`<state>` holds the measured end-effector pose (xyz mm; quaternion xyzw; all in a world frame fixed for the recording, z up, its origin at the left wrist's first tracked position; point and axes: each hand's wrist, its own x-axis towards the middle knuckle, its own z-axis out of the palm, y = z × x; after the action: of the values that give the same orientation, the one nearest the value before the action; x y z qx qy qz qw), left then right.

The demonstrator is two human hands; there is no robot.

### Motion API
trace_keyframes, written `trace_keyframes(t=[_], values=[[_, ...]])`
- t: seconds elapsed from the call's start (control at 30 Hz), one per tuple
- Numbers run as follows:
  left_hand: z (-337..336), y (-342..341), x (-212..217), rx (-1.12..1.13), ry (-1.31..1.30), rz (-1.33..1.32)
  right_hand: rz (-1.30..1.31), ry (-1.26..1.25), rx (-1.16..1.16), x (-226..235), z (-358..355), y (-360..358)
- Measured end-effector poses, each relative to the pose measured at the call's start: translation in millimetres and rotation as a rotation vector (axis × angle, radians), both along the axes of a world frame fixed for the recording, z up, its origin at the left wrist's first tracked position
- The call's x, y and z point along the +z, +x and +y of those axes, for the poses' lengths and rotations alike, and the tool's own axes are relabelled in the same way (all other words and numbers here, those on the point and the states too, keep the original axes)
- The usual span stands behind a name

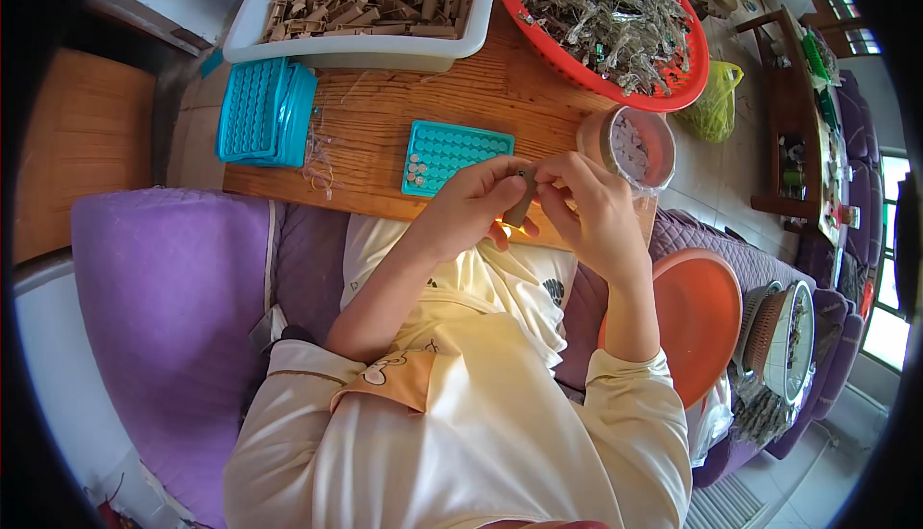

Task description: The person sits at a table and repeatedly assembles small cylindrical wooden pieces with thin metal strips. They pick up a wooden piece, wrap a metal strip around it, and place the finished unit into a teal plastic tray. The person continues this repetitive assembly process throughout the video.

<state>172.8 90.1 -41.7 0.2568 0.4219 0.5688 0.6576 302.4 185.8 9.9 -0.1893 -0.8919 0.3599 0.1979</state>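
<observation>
Head view: both my hands meet at the near edge of the wooden table point(385, 135). My left hand point(481, 204) and right hand point(594, 210) close their fingertips on a small brown tube point(522, 204), held just beside the teal tray point(452, 154), near the cup of white pellets point(630, 147).

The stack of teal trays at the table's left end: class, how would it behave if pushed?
The stack of teal trays would probably slide as one; it lies flat on the wooden table. Thin moulded plastic suggests lightness. Its fanned edges hint the top trays may shift.
</observation>
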Motion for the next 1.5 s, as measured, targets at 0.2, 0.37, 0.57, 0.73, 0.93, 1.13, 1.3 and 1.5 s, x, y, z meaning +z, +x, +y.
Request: trace_keyframes(t=[0.2, 0.37, 0.57, 0.73, 0.93, 1.13, 1.3, 1.5], values=[[-1.6, 2.1, -8.4, 0.035, -0.048, 0.078, -0.052, -0.033, 0.020, -13.4, 5.1, -1.2], [-2.7, 8.8, -8.7, 0.058, -0.092, 0.138, -0.052, -0.036, 0.014, -18.2, 5.4, 0.7], [-0.4, 8.5, -13.7, 0.026, -0.053, 0.044, -0.023, -0.068, -0.003, -17.1, 12.9, 3.6], [0.2, 0.2, 0.2, 0.033, -0.036, -0.119, 0.041, -0.159, -0.066, -12.0, 13.0, 0.7], [-2.0, -2.4, -3.3, 0.082, -0.026, -0.186, 0.090, -0.129, -0.020, -16.8, 12.2, -7.9], [-3.1, -4.2, 0.8, 0.135, -0.009, -0.192, 0.175, -0.071, -0.019, -15.7, 6.5, -17.2], [-3.5, -6.2, 0.0, 0.164, -0.044, -0.135, 0.149, 0.067, 0.006, -17.4, 4.2, -23.9], [-4.0, -5.5, -4.0, 0.206, -0.099, -0.062, 0.096, 0.059, 0.020, -32.6, 5.0, -25.2]])
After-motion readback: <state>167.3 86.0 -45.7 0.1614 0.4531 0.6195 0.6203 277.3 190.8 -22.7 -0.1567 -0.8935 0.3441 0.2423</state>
